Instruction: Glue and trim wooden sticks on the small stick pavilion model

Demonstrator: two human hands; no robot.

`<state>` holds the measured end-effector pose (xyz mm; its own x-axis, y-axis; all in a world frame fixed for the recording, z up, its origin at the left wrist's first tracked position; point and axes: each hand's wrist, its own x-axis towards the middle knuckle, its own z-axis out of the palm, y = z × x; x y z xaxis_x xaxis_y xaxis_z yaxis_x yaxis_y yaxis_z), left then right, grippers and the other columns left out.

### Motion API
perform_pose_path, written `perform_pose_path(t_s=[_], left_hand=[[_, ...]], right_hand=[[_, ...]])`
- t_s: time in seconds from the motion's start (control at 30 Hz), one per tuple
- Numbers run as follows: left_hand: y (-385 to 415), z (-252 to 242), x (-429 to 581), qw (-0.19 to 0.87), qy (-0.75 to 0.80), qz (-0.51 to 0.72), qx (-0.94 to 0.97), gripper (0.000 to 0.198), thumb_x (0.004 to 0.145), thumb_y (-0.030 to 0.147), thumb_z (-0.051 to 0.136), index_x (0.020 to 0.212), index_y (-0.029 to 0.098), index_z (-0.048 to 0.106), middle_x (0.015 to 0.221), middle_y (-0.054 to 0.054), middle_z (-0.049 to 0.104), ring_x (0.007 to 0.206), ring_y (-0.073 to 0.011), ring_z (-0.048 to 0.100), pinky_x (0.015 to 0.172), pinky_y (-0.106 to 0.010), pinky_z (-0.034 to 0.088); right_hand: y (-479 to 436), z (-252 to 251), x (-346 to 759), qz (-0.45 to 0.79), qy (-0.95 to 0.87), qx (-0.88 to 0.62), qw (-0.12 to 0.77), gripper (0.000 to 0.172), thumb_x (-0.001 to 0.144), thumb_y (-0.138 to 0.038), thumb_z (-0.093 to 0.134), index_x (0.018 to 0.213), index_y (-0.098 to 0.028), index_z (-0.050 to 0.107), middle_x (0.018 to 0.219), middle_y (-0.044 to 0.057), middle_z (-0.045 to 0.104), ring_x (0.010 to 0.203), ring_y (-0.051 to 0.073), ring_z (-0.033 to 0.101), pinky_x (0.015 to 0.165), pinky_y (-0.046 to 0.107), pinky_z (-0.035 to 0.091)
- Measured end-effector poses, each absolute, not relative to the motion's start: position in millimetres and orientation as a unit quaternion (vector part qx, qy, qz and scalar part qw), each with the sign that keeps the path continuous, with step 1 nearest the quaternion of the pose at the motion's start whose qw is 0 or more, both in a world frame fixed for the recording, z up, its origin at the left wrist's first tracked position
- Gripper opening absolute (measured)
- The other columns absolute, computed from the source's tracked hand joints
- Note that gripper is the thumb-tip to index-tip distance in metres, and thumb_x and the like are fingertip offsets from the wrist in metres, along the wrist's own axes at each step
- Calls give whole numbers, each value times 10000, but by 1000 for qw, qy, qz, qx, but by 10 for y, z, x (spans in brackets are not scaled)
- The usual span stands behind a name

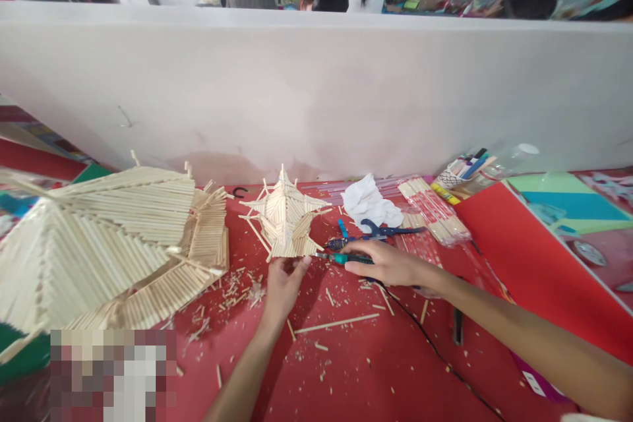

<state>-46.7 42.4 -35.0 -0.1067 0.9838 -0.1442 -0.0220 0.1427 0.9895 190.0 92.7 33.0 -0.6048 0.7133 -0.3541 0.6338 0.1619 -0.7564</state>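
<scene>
My left hand [285, 283] pinches the lower edge of a small pointed-roof model [284, 214] built from thin wooden sticks, with several stick ends jutting out around it. In my right hand [378, 262] are teal-and-black-handled pliers [341, 258], held low over the table. Their metal tip points left, close to the model's lower right edge; whether it touches cannot be made out. Just beyond that hand lies a dark blue tool [390, 229]. A much larger stick-built roof model [103, 244] stands to the left of my left hand.
Stick scraps cover the red table [346, 369]. A black cord [430, 339] crosses it at front right. Behind are crumpled white tissue [370, 203], packed wooden sticks [435, 211] and a pen cup [450, 175]. Red board [539, 264] lies right. A white partition [316, 92] closes the back; people sit beyond.
</scene>
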Motion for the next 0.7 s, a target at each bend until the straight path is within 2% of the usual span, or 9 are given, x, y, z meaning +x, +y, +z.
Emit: perform_pose_path(t_s=[0.3, 0.7], left_hand=[[427, -374, -475, 513, 556, 488, 435, 396, 795, 487, 724, 884, 102, 738, 818, -98, 743, 750, -216, 648, 708, -294, 469], [425, -346, -464, 522, 555, 493, 421, 416, 767, 503, 744, 878, 102, 745, 822, -104, 745, 766, -226, 652, 710, -296, 470]], right_hand=[[898, 323, 1962, 477, -754, -448, 56, 396, 954, -508, 542, 1127, -187, 695, 1097, 91, 721, 950, 245, 653, 846, 341, 466], [905, 352, 1931, 479, -745, -463, 36, 387, 948, -510, 546, 1083, -185, 707, 964, 66, 725, 830, 217, 642, 749, 316, 454]])
